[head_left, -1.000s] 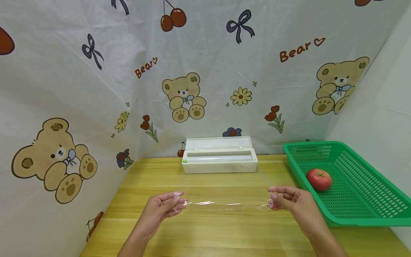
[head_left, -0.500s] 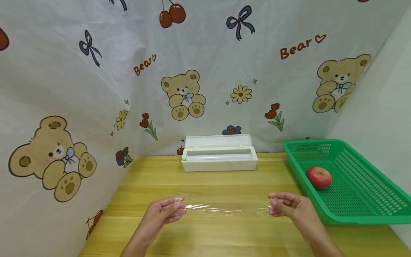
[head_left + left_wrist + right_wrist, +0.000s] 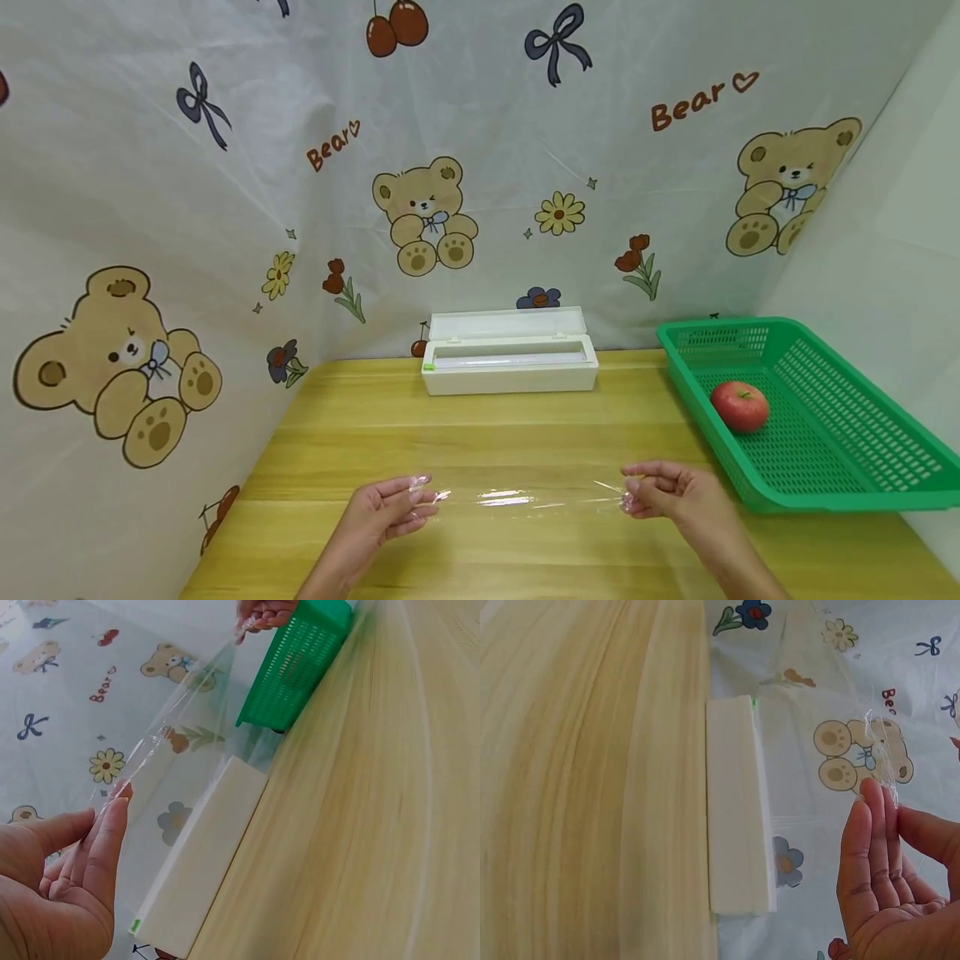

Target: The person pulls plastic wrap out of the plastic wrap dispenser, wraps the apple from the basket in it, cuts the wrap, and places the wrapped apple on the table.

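A clear sheet of plastic wrap [image 3: 517,498] stretches between my two hands above the wooden table. My left hand [image 3: 382,515] pinches one corner between thumb and fingers, the film bunched at the fingertips. At the other end my right hand [image 3: 671,498] pinches the opposite corner the same way. In the left wrist view the plastic wrap [image 3: 157,739] shows as a see-through sheet with a shiny gathered edge. Beyond it, at the back of the table, stands a white wrap box [image 3: 510,379] with its lid raised and a roll inside.
To the right sits a green plastic basket [image 3: 847,502] holding a red apple [image 3: 739,407]. A cloth with printed bears [image 3: 480,108] hangs behind and to the left. The wooden table [image 3: 360,433] runs up to it, and a white wall [image 3: 900,292] stands on the right.
Both hands have come down and nearer with the plastic wrap still stretched between them, away from the white box. The head view has shifted slightly, moving the background up a little.
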Available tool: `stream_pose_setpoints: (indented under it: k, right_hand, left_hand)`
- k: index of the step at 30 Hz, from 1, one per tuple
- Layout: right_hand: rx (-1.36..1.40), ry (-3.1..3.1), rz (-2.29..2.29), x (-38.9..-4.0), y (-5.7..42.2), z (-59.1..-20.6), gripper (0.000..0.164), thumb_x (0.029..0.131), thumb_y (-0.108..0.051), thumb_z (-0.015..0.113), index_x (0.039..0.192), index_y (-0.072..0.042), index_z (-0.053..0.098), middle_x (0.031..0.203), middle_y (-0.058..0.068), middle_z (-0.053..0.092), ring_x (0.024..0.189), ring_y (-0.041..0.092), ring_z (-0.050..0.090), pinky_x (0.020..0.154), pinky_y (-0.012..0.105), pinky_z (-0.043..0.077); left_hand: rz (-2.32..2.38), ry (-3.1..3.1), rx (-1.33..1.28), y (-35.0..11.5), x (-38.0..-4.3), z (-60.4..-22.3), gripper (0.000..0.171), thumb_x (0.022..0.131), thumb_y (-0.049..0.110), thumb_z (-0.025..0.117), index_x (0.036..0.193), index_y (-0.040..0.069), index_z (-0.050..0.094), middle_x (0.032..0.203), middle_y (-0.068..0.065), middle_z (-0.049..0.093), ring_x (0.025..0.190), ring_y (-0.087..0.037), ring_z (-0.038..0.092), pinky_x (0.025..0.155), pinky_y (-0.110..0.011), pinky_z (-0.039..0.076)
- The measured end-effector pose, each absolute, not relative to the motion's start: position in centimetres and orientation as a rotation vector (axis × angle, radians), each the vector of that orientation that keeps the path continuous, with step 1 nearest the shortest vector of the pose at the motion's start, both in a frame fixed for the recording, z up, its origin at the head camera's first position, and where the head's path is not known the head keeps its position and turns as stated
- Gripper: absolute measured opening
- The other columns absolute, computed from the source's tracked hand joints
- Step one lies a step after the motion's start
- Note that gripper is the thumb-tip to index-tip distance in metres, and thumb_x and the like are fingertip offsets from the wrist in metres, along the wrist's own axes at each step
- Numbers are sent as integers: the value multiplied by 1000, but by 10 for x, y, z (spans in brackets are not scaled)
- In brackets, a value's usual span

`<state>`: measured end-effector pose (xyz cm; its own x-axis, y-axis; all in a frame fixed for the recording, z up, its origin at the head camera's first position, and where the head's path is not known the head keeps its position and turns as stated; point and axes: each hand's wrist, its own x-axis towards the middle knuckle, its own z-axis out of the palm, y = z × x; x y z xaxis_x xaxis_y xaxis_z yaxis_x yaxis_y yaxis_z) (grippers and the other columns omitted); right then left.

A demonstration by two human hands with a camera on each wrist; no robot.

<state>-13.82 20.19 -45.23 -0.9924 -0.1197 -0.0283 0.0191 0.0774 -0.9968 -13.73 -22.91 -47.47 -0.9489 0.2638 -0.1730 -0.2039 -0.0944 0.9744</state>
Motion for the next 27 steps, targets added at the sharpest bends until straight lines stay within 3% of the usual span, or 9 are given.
stream_pose_setpoints:
  k: [27]
  right_hand:
    - [-133, 2132, -1935, -129, 204, -475, 39, 99, -6, 63, 127, 20, 55, 95, 23, 72, 81, 26, 74, 76, 41, 63]
  left_hand:
    - [2125, 1814, 89, -232, -126, -500, 57, 103, 18, 62, 143, -17, 43, 125, -21, 68, 107, -24, 71, 88, -31, 58]
